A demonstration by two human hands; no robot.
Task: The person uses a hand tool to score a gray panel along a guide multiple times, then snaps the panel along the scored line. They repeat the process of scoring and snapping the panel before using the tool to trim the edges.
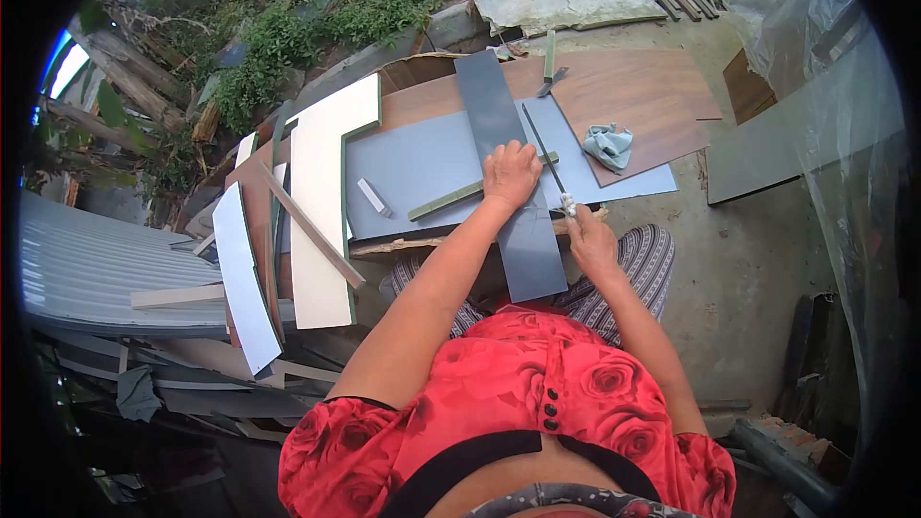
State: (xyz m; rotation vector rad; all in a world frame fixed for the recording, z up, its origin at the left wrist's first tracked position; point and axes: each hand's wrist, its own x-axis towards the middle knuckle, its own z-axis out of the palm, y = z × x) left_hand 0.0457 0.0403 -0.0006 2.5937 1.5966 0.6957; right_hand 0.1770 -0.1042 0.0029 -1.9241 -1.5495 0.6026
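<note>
My left hand [512, 174] presses down on a long dark grey board [530, 249], which lies over a green strip [446, 200] and a blue-grey sheet [403, 158]. Its fingers are bent against the board's surface. Just to the right, my right hand [590, 238] is closed round the whitish handle of a long thin dark tool [545, 151], whose far end points away from me beside the board. A crumpled light blue cloth [607, 147] sits on a brown wood-grain panel [638, 96]. Left of the green strip lies a small white block [373, 198].
Cream panels [319, 230], a narrow wooden strip [309, 225] and a white curved board [242, 273] stand at the left. A grey panel [767, 163] and clear plastic sheeting [844, 134] are at the right. Plants [278, 62] and a pale slab [566, 0] lie beyond.
</note>
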